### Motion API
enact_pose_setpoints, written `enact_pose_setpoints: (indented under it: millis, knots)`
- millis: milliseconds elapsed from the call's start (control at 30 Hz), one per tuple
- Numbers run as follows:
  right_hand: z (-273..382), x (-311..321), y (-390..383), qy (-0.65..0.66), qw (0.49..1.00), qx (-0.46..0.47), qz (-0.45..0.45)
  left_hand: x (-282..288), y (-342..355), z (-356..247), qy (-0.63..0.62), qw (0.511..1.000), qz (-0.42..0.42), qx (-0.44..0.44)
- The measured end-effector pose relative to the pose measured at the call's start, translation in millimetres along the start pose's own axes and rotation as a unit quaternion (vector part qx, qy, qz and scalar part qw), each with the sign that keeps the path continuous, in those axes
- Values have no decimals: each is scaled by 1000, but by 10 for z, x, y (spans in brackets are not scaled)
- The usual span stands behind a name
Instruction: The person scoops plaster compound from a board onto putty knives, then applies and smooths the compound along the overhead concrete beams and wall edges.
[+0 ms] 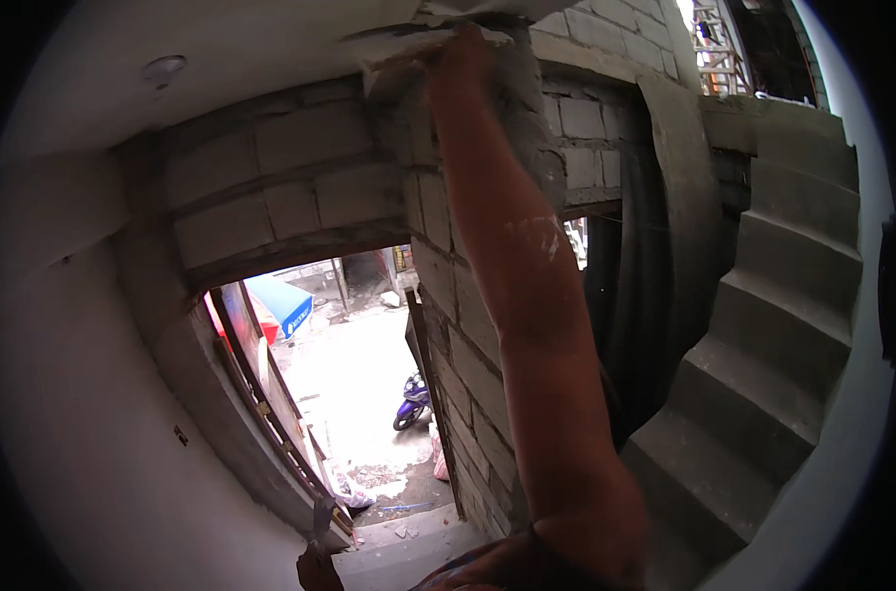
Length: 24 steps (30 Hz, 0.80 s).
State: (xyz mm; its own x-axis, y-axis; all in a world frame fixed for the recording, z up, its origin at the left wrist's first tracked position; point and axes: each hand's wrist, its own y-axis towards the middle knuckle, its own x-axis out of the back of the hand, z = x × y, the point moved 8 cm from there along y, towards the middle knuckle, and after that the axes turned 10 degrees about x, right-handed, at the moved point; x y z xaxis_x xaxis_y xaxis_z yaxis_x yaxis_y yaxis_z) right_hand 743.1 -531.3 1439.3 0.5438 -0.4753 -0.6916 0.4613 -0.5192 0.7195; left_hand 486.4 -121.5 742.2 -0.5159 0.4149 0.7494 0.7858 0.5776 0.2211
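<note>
My right arm reaches high up to the ceiling's broken edge beside a concrete column. At its end my right hand [460, 61] looks closed against a rough, pale plaster edge [408, 49]; blur and shadow hide what it grips. White smears mark the arm near the elbow. Low in the picture, my left hand [316, 569] shows only in part, its fingers seemingly wrapped round the base of a narrow grey object [323, 520] that points upward. The kind of that object is too dark to tell.
Bare concrete stairs [753, 394] climb on the right. A block wall [458, 325] borders an open doorway with a wooden door [275, 404] on its left. Outside are a purple motorcycle [411, 402] and a blue umbrella [282, 303]. A round lamp [164, 69] is on the ceiling.
</note>
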Motion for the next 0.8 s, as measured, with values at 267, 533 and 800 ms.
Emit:
enact_pose_setpoints:
  millis: [267, 533, 800]
  knots:
    - [529, -495, 181, -811, 495, 287, 123, -64, -357, 705, -4, 995, -92, -35]
    - [1137, -604, 728, -71, 982, 142, 104, 120, -162, 620, -59, 998, 23, -9]
    - [2172, -1104, 51, 102, 845, 30, 525, -598, 642, 628, -252, 961, 85, -72]
